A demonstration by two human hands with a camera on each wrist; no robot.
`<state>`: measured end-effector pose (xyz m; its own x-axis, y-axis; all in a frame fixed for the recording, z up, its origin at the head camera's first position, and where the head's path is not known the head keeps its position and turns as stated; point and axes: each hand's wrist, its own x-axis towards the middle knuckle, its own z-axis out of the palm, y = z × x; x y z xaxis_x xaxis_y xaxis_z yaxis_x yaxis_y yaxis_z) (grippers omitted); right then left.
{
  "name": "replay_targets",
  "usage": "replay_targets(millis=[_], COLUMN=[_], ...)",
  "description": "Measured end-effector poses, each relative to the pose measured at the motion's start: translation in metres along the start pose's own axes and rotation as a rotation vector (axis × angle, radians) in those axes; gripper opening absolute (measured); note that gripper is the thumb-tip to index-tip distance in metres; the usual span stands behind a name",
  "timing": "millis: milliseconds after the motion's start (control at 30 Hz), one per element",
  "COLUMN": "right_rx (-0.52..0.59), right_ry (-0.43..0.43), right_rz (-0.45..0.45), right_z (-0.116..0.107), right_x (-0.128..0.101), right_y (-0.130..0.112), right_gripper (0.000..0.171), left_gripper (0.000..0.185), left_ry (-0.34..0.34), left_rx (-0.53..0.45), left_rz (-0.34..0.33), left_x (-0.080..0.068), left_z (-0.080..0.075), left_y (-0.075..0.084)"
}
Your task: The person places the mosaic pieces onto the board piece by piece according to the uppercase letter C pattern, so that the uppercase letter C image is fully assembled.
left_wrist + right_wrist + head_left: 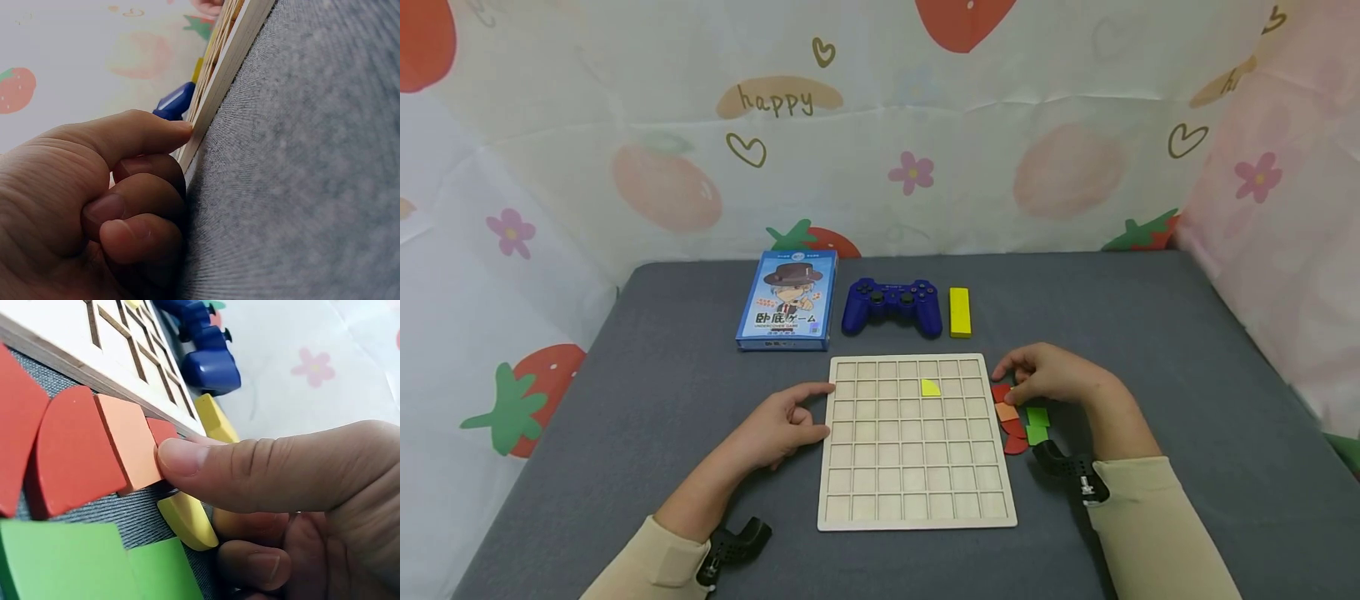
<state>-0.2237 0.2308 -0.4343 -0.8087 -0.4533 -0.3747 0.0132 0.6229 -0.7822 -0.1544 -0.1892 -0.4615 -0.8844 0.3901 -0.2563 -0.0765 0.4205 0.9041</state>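
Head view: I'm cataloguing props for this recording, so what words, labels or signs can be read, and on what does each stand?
"happy": brown script on the printed backdrop cloth, on a tan oval.
"h...": start of a second such word on the cloth at the right edge, cut off.
"卧底ゲーム", as far as it can be made out: large title on the blue card box.
Smaller lines on the box: too small to read.
Blue game controller, yellow block, wooden grid board: no legible text.

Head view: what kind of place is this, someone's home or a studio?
Probably a small tabletop set made for recording, not a lived-in room. A grey table is walled by a strawberry-print curtain, and a wooden grid board, a game controller and a card box are laid out neatly.
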Motion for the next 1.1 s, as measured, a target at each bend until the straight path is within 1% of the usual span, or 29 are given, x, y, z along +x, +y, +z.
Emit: replay_targets(millis=[167,400,667,900,1100], right_rx=[0.007,-0.049,-0.083,-0.104,-0.188], right_ry=[0.009,0.079,0.151,0.216,0.285], right_rz=[-0.005,0.015,0.014,0.01,0.001], right_z=[-0.0006,-0.0011,-0.0004,0.0005,0.0034], right_x=[0.0004,0.0016,0.0034,0.0055,0.0058], right_y=[-0.0004,-0.0006,0.0028,0.0073,0.0081], right_gripper=[0.034,0.029,0.025,0.025,0.03], left_gripper=[0.064,0.065,0.065,0.064,0.065], left_ry=[-0.004,-0.009,-0.004,-0.002,-0.009], left_rx=[-0.001,-0.001,0.001,0.009,0.008], left_rz=[0.0,0.01,0.004,0.006,0.016], left_x=[0.0005,0.0007,0.0027,0.0004,-0.0001], left_z=[-0.0005,-0.0013,-0.0014,-0.0013,-0.0012], left_y=[-0.0005,-0.0018,-0.0017,-0.0008,-0.002])
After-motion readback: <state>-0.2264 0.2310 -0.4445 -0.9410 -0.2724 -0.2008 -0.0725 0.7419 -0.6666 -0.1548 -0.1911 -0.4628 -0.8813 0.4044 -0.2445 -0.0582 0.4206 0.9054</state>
